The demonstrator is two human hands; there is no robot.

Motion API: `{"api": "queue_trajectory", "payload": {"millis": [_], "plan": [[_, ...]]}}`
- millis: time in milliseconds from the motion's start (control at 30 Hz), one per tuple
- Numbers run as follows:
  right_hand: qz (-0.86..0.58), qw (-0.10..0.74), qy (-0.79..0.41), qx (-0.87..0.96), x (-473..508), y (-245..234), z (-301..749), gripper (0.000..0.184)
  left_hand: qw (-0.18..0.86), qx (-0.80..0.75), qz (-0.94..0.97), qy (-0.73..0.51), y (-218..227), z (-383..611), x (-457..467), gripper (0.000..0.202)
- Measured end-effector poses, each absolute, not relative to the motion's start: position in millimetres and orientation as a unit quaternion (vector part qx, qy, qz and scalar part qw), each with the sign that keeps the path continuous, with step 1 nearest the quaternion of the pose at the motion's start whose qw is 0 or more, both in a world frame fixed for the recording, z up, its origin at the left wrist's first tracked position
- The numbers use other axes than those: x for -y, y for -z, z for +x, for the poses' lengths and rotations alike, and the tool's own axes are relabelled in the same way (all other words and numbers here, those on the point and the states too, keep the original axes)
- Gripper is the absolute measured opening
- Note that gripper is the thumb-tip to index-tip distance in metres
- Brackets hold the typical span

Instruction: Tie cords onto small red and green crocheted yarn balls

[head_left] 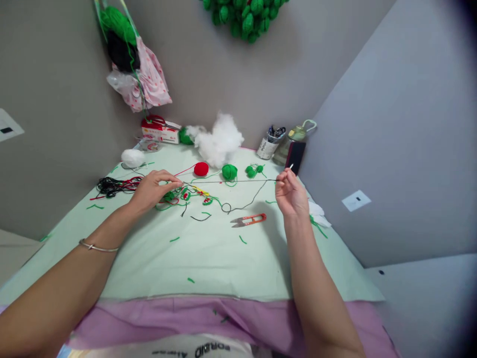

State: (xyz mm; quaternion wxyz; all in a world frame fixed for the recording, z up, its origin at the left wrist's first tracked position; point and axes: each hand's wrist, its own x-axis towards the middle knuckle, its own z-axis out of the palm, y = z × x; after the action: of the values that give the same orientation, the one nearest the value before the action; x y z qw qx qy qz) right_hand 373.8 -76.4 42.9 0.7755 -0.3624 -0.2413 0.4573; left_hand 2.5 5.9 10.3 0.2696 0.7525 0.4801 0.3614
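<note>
A black thread (238,182) runs taut between my two hands above the table. My left hand (154,190) pinches it at the left, close over small green and red crocheted pieces (185,195). At the right, my right hand (291,195) is raised with its fingers closed on the thread's other end. A short pale tip sticks up from those fingers; its kind is too small to tell. A slack dark strand (244,206) loops below the taut thread. Orange-handled thread snips (249,220) lie between the hands. A yellow strip (201,191) rests by the crocheted pieces.
Behind stand a red yarn ball (201,169), a green yarn ball (229,172), white stuffing (219,141), a pen cup (269,142), a bottle (285,149) and a phone (296,155). Black and red yarn (115,186) lies left. A pink bag (151,74) hangs on the wall.
</note>
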Motion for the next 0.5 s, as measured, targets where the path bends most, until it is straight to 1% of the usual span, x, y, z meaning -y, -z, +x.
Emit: {"api": "queue_trajectory", "payload": {"millis": [100, 167, 233, 333, 433, 500], "plan": [[-0.391, 0.763, -0.450, 0.249, 73, -36, 369, 0.014, 0.213, -0.471, 0.789, -0.331, -2, 3, -9, 0.034], [-0.421, 0.741, -0.445, 0.277, 71, -31, 367, 0.020, 0.165, -0.460, 0.821, -0.296, 0, 4, -10, 0.036], [-0.443, 0.719, -0.445, 0.299, 70, -27, 365, 0.023, 0.119, -0.464, 0.828, -0.291, -3, 4, -9, 0.036], [-0.446, 0.704, -0.461, 0.303, 72, -28, 363, 0.018, 0.089, -0.485, 0.822, -0.286, -9, 1, -10, 0.036], [-0.437, 0.707, -0.474, 0.291, 74, -33, 362, 0.009, 0.019, -0.513, 0.806, -0.294, -10, -6, -14, 0.037], [-0.421, 0.719, -0.473, 0.286, 74, -36, 363, 0.009, 0.029, -0.517, 0.799, -0.306, -6, -12, -19, 0.038]]}}
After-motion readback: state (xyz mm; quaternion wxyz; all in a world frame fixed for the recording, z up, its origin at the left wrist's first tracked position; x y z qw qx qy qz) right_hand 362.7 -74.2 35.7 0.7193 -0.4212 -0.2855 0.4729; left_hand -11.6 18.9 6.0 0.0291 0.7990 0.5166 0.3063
